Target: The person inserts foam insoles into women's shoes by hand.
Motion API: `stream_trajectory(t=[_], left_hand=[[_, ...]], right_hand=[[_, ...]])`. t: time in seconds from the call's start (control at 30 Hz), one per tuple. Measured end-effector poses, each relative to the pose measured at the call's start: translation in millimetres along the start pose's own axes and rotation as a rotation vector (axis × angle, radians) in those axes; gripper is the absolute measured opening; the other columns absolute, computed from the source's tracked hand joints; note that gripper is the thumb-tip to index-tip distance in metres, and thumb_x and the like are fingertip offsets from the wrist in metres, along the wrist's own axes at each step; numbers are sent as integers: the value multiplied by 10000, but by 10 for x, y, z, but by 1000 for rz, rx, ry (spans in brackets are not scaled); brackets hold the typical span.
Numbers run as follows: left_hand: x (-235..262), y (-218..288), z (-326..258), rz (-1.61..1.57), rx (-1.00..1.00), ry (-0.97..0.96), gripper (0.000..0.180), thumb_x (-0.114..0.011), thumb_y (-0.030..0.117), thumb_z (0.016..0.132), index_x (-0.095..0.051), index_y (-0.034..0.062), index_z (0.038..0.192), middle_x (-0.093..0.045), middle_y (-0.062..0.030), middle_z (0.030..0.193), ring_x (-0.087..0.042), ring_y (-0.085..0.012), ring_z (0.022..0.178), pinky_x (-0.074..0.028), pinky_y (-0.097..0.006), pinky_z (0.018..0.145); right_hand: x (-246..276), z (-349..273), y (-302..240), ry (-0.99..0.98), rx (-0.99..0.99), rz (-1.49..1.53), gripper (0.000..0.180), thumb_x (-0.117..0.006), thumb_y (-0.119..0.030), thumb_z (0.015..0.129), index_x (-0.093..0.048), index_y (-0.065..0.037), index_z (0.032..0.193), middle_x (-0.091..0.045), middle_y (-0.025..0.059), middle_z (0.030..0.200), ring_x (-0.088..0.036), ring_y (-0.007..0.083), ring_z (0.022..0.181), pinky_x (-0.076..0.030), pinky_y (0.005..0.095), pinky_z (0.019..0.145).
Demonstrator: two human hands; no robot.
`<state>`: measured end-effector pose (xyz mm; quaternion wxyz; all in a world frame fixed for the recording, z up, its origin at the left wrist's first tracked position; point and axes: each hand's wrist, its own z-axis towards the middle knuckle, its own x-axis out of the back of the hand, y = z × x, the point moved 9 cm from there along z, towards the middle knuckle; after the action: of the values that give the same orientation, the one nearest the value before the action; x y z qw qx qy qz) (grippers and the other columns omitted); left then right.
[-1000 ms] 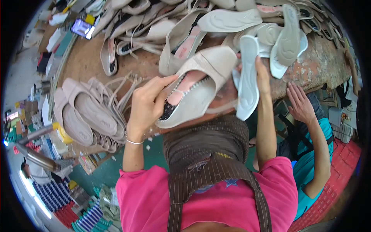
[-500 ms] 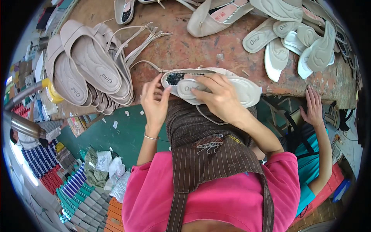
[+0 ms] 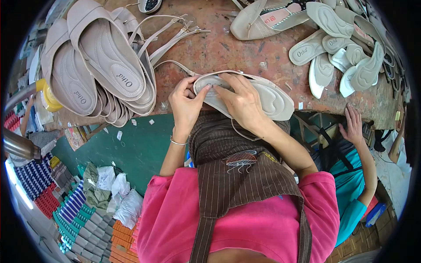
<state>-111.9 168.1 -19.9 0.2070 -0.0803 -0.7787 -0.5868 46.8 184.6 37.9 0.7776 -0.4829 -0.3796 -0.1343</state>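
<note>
A beige strappy shoe [image 3: 199,80] lies sideways at the table's near edge, heel to the left. A padded light insole [image 3: 274,103] lies along it. Its heel end sits within the shoe's heel, while its front part rests over the shoe's near side. My left hand [image 3: 185,104] is closed around the heel, thumb pressed on the insole's heel end. My right hand [image 3: 243,101] grips the insole at its middle, thumb and fingers bent over it; some fingertips are hidden. A thin strap [image 3: 177,65] trails from the heel toward the left pile.
Finished beige slip-on sandals [image 3: 109,65] are piled at left. Loose insoles [image 3: 305,50] lie at right, near another beige shoe [image 3: 250,22]. A co-worker's hand [image 3: 352,125] rests on the table's right edge. A metal pipe [image 3: 22,144] juts in at far left.
The insole's heel end has moved left into the shoe's heel, covering the dark lining that showed before. My left hand has closed on the heel, and the two hands are nearer each other.
</note>
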Motion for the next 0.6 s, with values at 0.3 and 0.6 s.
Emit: stream_trajectory(t=[0.3, 0.6], left_hand=[[64, 163, 81, 60, -71, 106, 66, -639, 65, 856, -631, 12, 819, -584, -160, 632, -581, -232, 525, -444, -363, 511], [6, 357, -140, 192, -145, 107, 83, -633, 73, 869, -586, 18, 911, -633, -209, 713, -646, -403, 685, -484, -468, 595]], right_hand=[[-209, 11, -163, -299, 169, 2, 402, -581, -115, 807, -669, -21, 1187, -538, 193, 1366, -504, 335, 1287, -386, 445, 1105], [215, -306, -92, -176, -31, -248, 354, -593, -15, 714, -711, -18, 1048, -638, 185, 1215, -566, 322, 1216, -331, 508, 1121]])
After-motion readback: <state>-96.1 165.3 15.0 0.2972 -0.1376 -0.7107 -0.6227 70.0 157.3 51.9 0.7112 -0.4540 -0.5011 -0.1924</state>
